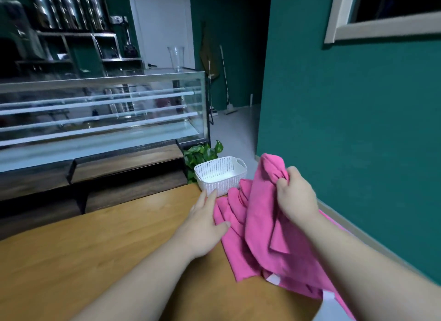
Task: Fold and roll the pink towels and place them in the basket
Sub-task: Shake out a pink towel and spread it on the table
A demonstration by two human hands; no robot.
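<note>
Right fingers around bunched, creased pink towel

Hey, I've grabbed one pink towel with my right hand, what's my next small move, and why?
Probably bring the open left hand to a free edge of the towel and spread it flat on the bare table. The right hand grips it bunched, its lower part draped on the pile, so it cannot be folded yet. The basket looks empty.
</note>
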